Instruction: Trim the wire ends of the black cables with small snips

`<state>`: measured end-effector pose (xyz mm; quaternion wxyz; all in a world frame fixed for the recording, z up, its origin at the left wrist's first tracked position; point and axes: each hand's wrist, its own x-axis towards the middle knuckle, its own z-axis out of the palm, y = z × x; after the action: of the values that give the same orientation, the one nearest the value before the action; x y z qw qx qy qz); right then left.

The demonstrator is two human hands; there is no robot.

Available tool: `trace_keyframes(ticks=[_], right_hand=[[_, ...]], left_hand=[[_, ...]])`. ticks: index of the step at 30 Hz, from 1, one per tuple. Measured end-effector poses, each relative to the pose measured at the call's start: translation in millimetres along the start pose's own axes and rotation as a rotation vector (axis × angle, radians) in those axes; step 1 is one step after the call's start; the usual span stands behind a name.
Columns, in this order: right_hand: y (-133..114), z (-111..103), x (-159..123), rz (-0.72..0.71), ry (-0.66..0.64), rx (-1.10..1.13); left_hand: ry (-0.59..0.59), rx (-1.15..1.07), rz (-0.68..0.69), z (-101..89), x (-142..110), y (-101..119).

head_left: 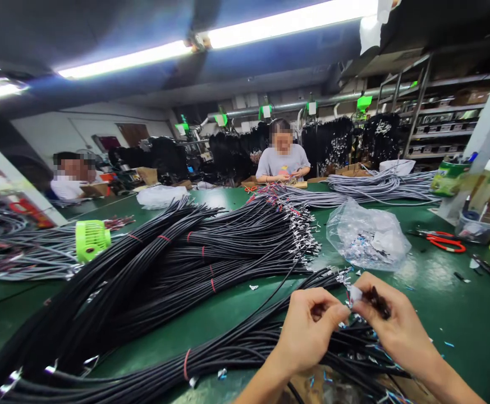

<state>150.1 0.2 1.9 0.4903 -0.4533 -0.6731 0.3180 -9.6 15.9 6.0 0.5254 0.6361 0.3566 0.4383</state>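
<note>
My left hand [310,325] is closed in a pinch at the stripped end of a black cable, where thin wires [348,297] show at its fingertips. Facing it, my right hand [396,322] pinches a small white piece [355,293] against the same end. A dark brown object [379,303] is also tucked in the right hand's fingers; its kind cannot be made out. Beneath both hands lies a bundle of black cables [228,359], tied with a red band [186,363]. Their loose ends and the wire tips under my wrists are partly hidden.
A larger heap of banded black cables [164,264] covers the green table [434,320] at left. Ahead are a clear bag of scraps [369,235], red-handled pliers [444,240] and grey cables [379,188]. A green fan [92,241] stands left. A co-worker [282,160] sits opposite.
</note>
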Motion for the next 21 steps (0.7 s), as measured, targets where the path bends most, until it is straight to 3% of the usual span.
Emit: trace_keyframes(ticks=[2,4,8,10,17,21], right_hand=[[1,4,-4,0.100,-0.047,0.167],[1,5,-8,0.096,-0.105,0.221],[-2,0,-10,-0.260,-0.007,-0.172],[-4,-3,-9,-0.318,0.053,-0.279],[-5,-9,-2,-0.189,0.208,-0.211],[3,-11,-3,-0.155,0.120,-0.309]], left_hand=[[-0.017,-0.047,0.004,1.1,0,-1],[-0.061,-0.099,-0.021,0.9,1,-2],[-0.123,-0.080,-0.074,0.8,2,-2],[-0.126,-0.073,-0.082,1.5,1,-1],[-0.124,-0.223,-0.134,-1.1,1,-3],[-0.065,-0.167,-0.041,-1.4,0,1]])
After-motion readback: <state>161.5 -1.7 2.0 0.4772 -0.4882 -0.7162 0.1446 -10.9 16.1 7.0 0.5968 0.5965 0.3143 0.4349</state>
